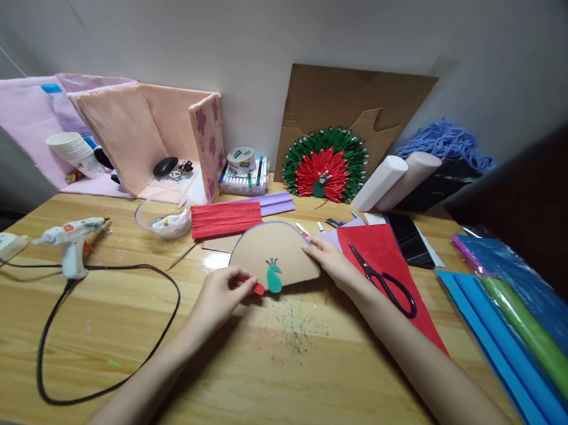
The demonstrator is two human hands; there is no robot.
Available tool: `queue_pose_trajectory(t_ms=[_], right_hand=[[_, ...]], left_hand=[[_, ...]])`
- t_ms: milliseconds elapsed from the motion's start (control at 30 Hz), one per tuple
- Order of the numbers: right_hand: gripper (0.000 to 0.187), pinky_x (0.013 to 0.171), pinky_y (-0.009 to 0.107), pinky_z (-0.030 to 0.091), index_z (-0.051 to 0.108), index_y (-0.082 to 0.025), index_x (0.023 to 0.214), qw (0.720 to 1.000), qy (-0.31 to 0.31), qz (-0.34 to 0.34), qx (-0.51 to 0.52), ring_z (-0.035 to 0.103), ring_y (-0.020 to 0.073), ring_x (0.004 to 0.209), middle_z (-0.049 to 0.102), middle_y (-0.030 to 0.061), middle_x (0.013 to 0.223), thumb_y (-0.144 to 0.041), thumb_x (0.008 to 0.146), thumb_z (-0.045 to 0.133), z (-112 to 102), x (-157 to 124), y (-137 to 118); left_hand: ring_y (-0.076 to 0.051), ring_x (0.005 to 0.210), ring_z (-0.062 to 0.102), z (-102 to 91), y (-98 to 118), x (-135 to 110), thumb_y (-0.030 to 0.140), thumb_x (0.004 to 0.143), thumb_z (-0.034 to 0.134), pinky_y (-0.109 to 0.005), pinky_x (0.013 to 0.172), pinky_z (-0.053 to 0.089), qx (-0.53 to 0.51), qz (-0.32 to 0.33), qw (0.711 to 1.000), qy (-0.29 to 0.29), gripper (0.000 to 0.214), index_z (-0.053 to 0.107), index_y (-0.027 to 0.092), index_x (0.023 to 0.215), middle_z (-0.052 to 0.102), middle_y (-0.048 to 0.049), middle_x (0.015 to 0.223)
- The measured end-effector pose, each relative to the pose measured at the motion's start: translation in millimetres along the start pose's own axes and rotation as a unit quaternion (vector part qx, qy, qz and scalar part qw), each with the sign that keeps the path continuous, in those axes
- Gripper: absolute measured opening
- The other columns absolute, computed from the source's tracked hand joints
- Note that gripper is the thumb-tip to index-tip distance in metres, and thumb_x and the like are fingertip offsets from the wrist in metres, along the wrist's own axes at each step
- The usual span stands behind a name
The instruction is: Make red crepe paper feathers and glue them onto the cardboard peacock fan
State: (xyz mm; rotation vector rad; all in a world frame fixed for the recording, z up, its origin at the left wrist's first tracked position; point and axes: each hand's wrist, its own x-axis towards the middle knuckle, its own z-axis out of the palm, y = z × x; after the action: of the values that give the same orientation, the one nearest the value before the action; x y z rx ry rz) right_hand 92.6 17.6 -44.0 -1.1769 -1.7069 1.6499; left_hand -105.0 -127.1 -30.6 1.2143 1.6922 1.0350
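A half-round piece of cardboard (pixel 257 249) with a blue line along its curve is held above the table. On its lower middle sits a green peacock cutout (pixel 274 278) with a small crest. My left hand (pixel 226 292) is closed, pinching a small red piece (pixel 259 288) at the cardboard's straight edge, just left of the peacock. Fingers of my right hand (pixel 327 257) grip the cardboard's right side. Near that forearm, black-handled scissors (pixel 380 279) rest on a red sheet (pixel 366 237).
A white glue gun (pixel 73 241) with a looping black cord is at left. Behind are a clear bowl (pixel 142 213), red crepe paper (pixel 226 218) and a finished red-and-green peacock fan (pixel 325 164) against cardboard. Rolled blue and green sheets (pixel 531 336) lie at right.
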Motion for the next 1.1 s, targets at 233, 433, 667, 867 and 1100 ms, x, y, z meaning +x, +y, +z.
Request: queue_pose_trajectory(t_ms=[233,433,667,867,1100], right_hand=[[0.027,0.074,0.031,0.046,0.061,-0.020,0.089,0.994,0.042,-0.043,0.095,0.063,0.0202,0.082,0.068,0.0018,0.086,-0.041,0.072,0.061,5.6,-3.0,-5.2],[0.028,0.080,0.033,0.047,0.061,-0.022,0.096,0.989,0.058,-0.069,0.118,0.062,0.0215,0.091,0.069,0.0024,0.093,-0.040,0.075,0.061,13.3,-8.7,-4.1],[0.026,0.088,0.034,0.045,0.060,-0.022,0.098,0.989,0.052,-0.061,0.124,0.061,0.0209,0.097,0.068,0.0029,0.100,-0.037,0.077,0.060,17.9,-15.5,-12.3],[0.031,0.086,0.035,0.047,0.059,-0.022,0.100,0.990,0.055,-0.058,0.113,0.061,0.0218,0.097,0.068,0.0037,0.100,-0.042,0.077,0.058,21.3,-19.6,-18.1],[0.029,0.080,0.035,0.051,0.057,-0.022,0.101,0.987,0.075,-0.072,0.122,0.063,0.0221,0.095,0.067,0.0045,0.101,-0.041,0.078,0.058,25.1,-21.5,-14.7]], left_hand=[[-0.016,0.069,0.064,-0.3,5.0,-0.9,0.035,0.074,0.062,-0.026,0.066,0.050,-0.062,0.002,0.992,0.110,0.022,0.068,0.014,0.080,0.071,-0.0071,0.077],[-0.014,0.072,0.064,2.8,6.3,-6.1,0.033,0.077,0.060,-0.025,0.069,0.050,-0.063,0.053,0.985,0.153,0.019,0.068,0.016,0.081,0.070,-0.0044,0.079],[-0.014,0.074,0.063,-3.2,11.7,-8.9,0.028,0.080,0.058,-0.026,0.070,0.050,0.014,0.122,0.973,0.194,0.015,0.068,0.018,0.083,0.069,-0.0032,0.082],[-0.014,0.073,0.063,-1.2,12.1,-10.1,0.029,0.081,0.057,-0.026,0.070,0.050,0.032,0.125,0.973,0.189,0.016,0.068,0.018,0.083,0.069,-0.0031,0.082],[-0.014,0.073,0.064,4.4,11.1,-13.1,0.030,0.081,0.057,-0.026,0.069,0.051,0.009,0.112,0.971,0.210,0.017,0.068,0.018,0.085,0.070,-0.0033,0.082]])
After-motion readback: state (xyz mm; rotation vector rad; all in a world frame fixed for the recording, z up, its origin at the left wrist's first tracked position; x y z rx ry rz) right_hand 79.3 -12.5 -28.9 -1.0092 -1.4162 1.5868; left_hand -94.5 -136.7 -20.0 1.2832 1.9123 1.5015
